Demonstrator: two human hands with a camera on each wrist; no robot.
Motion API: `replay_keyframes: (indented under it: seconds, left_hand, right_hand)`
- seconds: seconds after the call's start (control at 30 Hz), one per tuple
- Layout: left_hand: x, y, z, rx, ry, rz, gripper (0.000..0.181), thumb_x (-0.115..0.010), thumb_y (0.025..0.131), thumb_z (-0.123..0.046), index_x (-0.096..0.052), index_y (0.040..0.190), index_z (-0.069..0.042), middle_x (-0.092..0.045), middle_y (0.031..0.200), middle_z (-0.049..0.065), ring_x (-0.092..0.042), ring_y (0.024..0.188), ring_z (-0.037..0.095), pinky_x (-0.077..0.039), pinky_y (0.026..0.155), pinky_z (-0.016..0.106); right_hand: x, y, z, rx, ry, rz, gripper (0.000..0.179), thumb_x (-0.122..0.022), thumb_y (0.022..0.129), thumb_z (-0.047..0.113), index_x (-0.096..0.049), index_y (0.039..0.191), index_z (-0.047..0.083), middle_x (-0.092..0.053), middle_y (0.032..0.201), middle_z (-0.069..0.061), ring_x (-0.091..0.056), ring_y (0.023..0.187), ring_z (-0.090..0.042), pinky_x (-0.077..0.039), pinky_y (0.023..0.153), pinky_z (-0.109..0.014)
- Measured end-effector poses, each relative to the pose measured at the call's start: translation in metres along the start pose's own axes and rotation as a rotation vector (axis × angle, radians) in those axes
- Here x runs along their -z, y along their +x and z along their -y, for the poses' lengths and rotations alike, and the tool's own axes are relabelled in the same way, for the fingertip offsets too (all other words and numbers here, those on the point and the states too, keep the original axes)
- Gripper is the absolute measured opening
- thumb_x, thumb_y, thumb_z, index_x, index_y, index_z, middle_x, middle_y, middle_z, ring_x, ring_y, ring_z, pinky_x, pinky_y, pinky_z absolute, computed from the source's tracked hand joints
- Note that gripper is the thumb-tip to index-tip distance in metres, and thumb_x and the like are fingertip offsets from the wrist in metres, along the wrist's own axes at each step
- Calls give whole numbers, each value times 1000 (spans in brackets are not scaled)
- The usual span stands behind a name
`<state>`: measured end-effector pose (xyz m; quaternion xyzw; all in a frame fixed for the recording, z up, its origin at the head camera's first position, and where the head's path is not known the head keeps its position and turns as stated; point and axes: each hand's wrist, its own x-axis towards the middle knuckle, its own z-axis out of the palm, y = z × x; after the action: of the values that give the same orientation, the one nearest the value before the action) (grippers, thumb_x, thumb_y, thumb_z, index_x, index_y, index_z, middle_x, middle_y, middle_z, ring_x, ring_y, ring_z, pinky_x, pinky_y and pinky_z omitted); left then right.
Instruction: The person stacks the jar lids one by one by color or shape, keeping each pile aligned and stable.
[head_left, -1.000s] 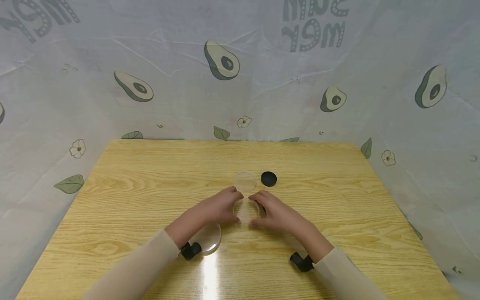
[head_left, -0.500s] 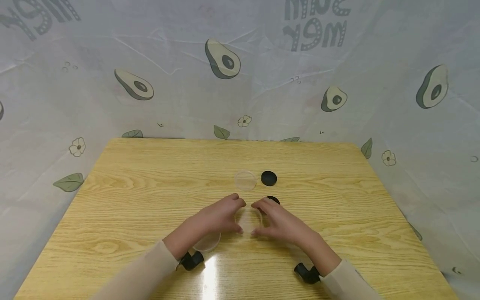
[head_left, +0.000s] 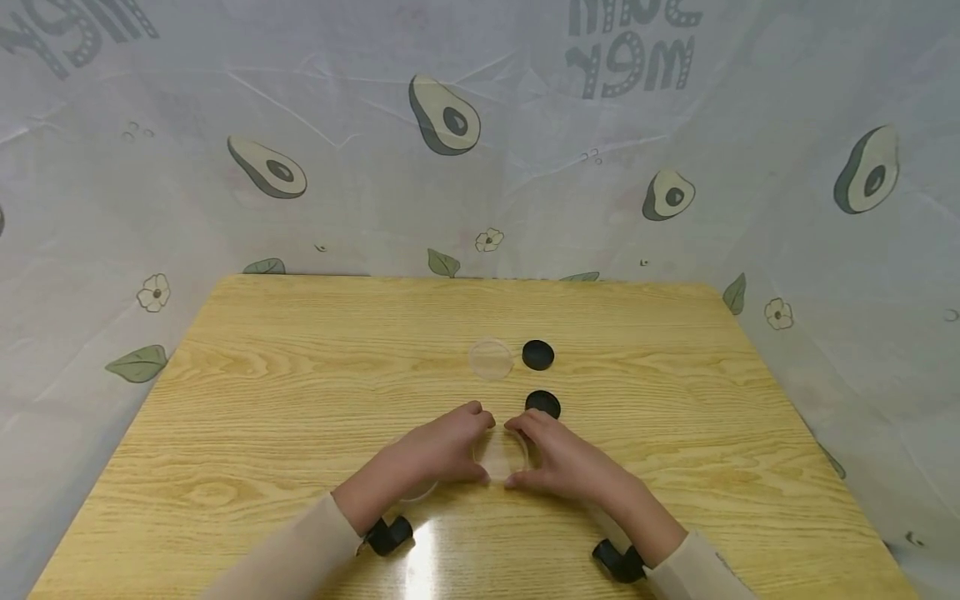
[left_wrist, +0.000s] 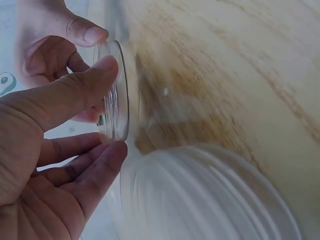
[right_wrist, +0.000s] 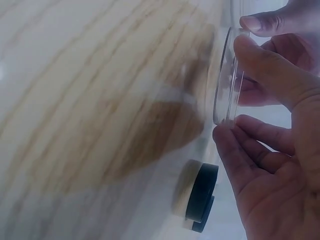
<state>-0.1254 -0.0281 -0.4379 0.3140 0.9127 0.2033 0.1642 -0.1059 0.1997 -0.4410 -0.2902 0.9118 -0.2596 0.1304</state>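
My left hand (head_left: 450, 443) and right hand (head_left: 558, 454) face each other and pinch a clear, shallow round dish (head_left: 499, 457) by opposite sides of its rim. In the left wrist view the dish (left_wrist: 117, 95) stands on edge across the picture, thin layered rims showing. Close to it, in the right wrist view, my thumb and fingertips sit at the edge of the dish (right_wrist: 226, 82), over the wood. A second clear round piece (head_left: 418, 493) lies partly hidden under my left forearm; its ridged side (left_wrist: 200, 195) looms blurred in the left wrist view.
Beyond my hands lies another clear disc (head_left: 491, 360), beside a black disc (head_left: 537, 355). A nearer black disc (head_left: 543, 403) is right behind my right fingers. The wooden table (head_left: 300, 350) ends at a printed cloth (head_left: 337, 167).
Both hands and the dish have moved toward me and slightly right. The nearer black disc, covered by my right hand before, now shows. The far discs stay put.
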Motion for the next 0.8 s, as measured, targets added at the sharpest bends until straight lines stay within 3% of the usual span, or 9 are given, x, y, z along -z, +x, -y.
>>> replay_keyframes:
  seconds: [0.37, 0.8]
  left_hand:
    - [-1, -3, -4, -1, 32, 15, 59, -92, 81, -30, -64, 125, -2, -60, 113, 6, -59, 98, 14, -56, 88, 29]
    - [-1, -4, -6, 17, 19, 12, 60, -93, 81, -29, -62, 126, -3, -60, 118, 8, -61, 105, 18, -56, 93, 32]
  right_hand:
    - [-4, 0, 0, 23, -6, -4, 64, -86, 88, 38, -60, 135, 3, -60, 124, -6, -55, 109, -14, -54, 96, -37]
    - [-8, -3, -1, -9, 4, -11, 67, -85, 88, 40, -57, 138, 5, -59, 132, -6, -57, 119, -18, -53, 103, -43]
